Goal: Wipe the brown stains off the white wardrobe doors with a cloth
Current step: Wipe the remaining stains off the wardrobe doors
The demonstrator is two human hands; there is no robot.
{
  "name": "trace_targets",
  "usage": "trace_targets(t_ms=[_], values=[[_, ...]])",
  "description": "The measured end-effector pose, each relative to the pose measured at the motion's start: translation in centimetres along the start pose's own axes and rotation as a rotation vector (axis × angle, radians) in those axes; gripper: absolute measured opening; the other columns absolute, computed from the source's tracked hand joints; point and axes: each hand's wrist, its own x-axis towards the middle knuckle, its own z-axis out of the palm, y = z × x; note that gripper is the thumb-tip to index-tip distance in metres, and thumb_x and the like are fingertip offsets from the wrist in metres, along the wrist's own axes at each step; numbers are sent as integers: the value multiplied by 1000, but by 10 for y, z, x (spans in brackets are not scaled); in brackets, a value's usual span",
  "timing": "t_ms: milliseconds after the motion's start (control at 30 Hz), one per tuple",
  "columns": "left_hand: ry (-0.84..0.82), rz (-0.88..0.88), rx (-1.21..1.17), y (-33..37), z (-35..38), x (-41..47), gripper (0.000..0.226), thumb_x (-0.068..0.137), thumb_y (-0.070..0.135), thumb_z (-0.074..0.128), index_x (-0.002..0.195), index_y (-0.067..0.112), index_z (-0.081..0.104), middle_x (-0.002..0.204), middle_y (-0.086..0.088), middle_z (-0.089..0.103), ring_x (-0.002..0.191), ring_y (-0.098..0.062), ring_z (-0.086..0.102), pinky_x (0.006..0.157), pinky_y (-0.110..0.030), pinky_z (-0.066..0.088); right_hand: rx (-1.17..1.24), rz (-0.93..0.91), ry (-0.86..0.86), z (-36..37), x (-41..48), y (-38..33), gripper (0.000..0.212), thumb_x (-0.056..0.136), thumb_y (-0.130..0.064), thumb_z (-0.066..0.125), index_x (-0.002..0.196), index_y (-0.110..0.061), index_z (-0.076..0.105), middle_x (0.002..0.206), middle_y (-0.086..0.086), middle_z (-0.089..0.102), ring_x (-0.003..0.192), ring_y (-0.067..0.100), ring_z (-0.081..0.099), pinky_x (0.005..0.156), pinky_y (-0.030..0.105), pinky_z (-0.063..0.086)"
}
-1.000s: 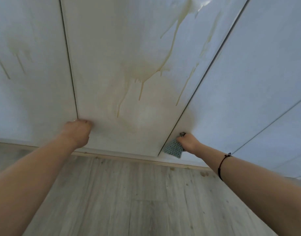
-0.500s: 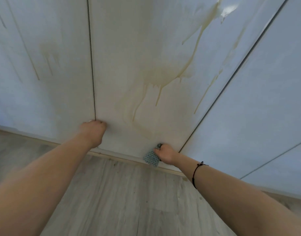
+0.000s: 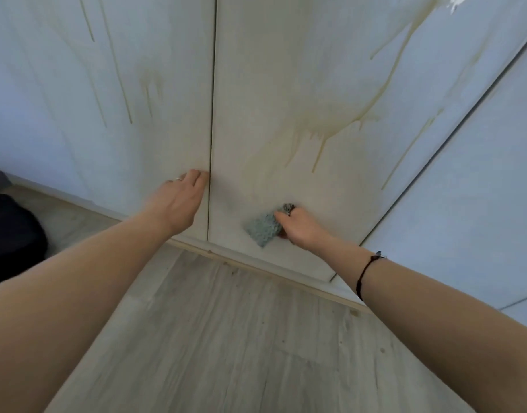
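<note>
White wardrobe doors fill the upper view. The middle door [image 3: 286,70] carries a brown stain [image 3: 330,123] with drips running down from the top right. Thin brown streaks [image 3: 122,93] mark the left door [image 3: 62,84]. My right hand [image 3: 301,226] grips a blue-grey cloth [image 3: 263,229] and presses it on the lower part of the middle door, below the stain. My left hand [image 3: 178,201] rests with fingers against the left door's lower edge, beside the gap between the doors.
A wooden plinth strip [image 3: 256,269] runs along the wardrobe's base above the light wood-look floor [image 3: 241,353]. A dark object [image 3: 8,234] sits on the floor at the far left. A third door [image 3: 479,189] stands to the right.
My right hand has slid the cloth leftward along the bottom of the middle door, away from its right edge. The view has shifted, so the doors appear further right.
</note>
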Motion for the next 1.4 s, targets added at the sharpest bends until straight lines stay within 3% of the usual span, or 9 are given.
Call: trace_targets(t_ms=[100, 333, 500, 600, 700, 800, 1033, 1267, 1400], values=[[23, -4, 84, 3, 4, -2, 77, 83, 3, 54, 151, -2, 19, 140, -18, 38, 114, -33, 57, 86, -40, 52, -407, 144, -183, 11, 4, 60, 32, 105, -24, 42, 83, -7, 56, 86, 11, 56, 81, 23, 52, 68, 26, 33], [67, -75, 123, 14, 21, -3, 81, 85, 5, 47, 156, -2, 10, 153, -30, 17, 138, -40, 37, 103, -41, 46, -636, 282, -374, 44, 17, 111, 30, 106, -18, 39, 120, 0, 58, 120, 20, 56, 109, 27, 54, 80, 24, 35], [17, -69, 112, 1, 38, -14, 82, 91, 0, 40, 157, 1, -8, 163, -20, -19, 152, -34, 13, 114, -43, 36, -483, 172, -310, 84, 37, 67, 22, 106, -20, 38, 94, -8, 52, 100, 19, 54, 93, 24, 53, 71, 27, 32], [24, -72, 105, -9, 40, -15, 85, 90, -4, 39, 157, 4, -14, 164, -10, -23, 154, -32, 9, 116, -44, 32, -161, 27, -190, 108, 49, 6, 27, 106, -22, 43, 93, -5, 60, 91, 15, 61, 88, 26, 59, 74, 30, 44], [20, -73, 111, -10, 38, -14, 84, 94, -1, 40, 157, 7, -14, 165, -8, -22, 154, -32, 0, 120, -46, 25, 81, -141, 7, 114, 63, -68, 30, 102, -26, 50, 80, -11, 63, 72, 2, 62, 70, 20, 60, 59, 23, 43], [9, -86, 106, -9, 33, -13, 82, 96, 6, 42, 158, 6, -12, 166, -8, -19, 154, -32, 2, 119, -45, 27, 261, -164, 28, 113, 72, -95, 34, 99, -30, 51, 80, -8, 68, 76, 6, 70, 74, 21, 69, 65, 36, 53], [-76, -72, 33, -9, 19, -10, 83, 92, -3, 41, 159, 8, -6, 166, -6, -19, 154, -31, 5, 117, -46, 31, -241, 127, -200, 108, 44, 13, 30, 106, -21, 42, 104, 2, 62, 96, 13, 56, 93, 26, 56, 67, 25, 34], [-111, -69, -30, -14, 22, -6, 82, 94, -1, 41, 160, 14, -5, 166, -1, -18, 154, -28, 6, 118, -47, 30, 111, -168, 172, 95, 59, -90, 34, 100, -29, 52, 74, -11, 62, 75, 2, 65, 69, 18, 61, 61, 31, 44], [-98, -74, -23, -12, 21, -6, 83, 93, -2, 41, 160, 12, -6, 167, -2, -15, 154, -29, 7, 117, -47, 32, 85, -153, 75, 92, 54, -65, 31, 103, -27, 51, 81, -10, 66, 81, 2, 68, 74, 16, 64, 68, 29, 51]])
